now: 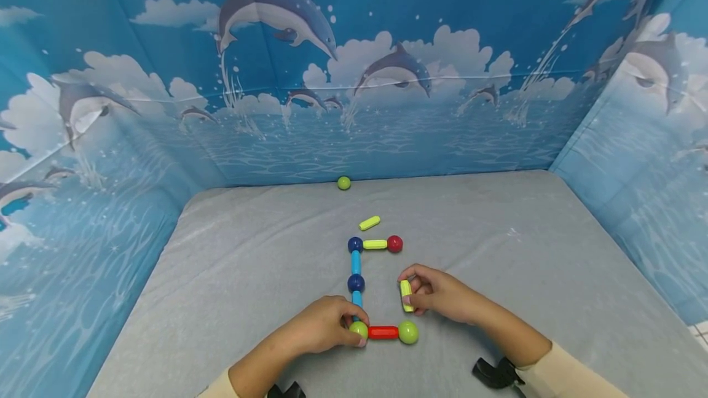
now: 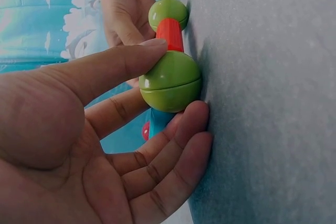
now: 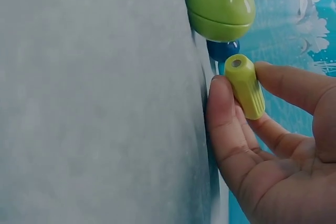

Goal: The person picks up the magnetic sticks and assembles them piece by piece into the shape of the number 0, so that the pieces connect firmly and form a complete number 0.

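Note:
My left hand (image 1: 323,326) holds a green ball (image 2: 170,82) between thumb and fingers, at the near left corner of a joined shape on the grey cloth. From that ball a red rod (image 1: 383,332) runs right to a second green ball (image 1: 408,332). Blue rods (image 1: 356,262) and two dark blue balls (image 1: 356,283) form the left side. At the far end a yellow rod (image 1: 375,244) links to a red ball (image 1: 395,244). My right hand (image 1: 448,295) pinches a loose yellow rod (image 3: 244,87), its end with a small grey disc facing the second green ball.
Beyond the shape lies another yellow rod (image 1: 369,223). A lone green ball (image 1: 344,183) sits at the far edge of the grey surface (image 1: 249,244). Dolphin-print curtains (image 1: 387,134) rise behind and at both sides. Black straps (image 1: 496,373) show near my wrists.

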Tool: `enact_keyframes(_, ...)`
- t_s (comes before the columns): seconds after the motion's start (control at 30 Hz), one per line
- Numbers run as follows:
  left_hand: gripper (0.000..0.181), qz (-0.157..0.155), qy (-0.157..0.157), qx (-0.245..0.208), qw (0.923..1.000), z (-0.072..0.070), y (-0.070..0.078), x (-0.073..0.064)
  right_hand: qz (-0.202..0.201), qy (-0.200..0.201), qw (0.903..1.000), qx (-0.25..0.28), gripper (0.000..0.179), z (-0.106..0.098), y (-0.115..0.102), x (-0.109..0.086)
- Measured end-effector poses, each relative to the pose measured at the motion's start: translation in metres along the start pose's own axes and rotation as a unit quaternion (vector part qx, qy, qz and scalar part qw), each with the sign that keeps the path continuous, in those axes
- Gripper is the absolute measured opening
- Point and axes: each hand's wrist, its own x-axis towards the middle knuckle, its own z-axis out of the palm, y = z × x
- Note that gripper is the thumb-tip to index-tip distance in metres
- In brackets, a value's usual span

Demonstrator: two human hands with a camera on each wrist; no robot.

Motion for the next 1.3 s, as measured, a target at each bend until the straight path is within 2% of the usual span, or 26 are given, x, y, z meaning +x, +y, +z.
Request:
enact_keyframes(0.6, 0.019, -0.014, -0.002, -0.007, 0.9999, -0.0015, 0.0007, 0.0005, 0.006, -0.016, 0.9998, -0.007, 0.04, 0.0062, 0.0022, -0.0025)
enact_keyframes(1.03, 0.02, -0.006, -0.008, -0.012, 0.9999, -0.0038, 0.0012, -0.0001, 0.002, -0.011, 0.9999, -0.005, 0.044, 0.0068, 0.0045, -0.0013)
enact_keyframes(1.3, 0.019, -0.003, -0.005, -0.008, 1.0, -0.0042, -0.0018, 0.0008, 0.018, -0.009, 0.9998, -0.007, 0.043, 0.0073, 0.0052, 0.0013)
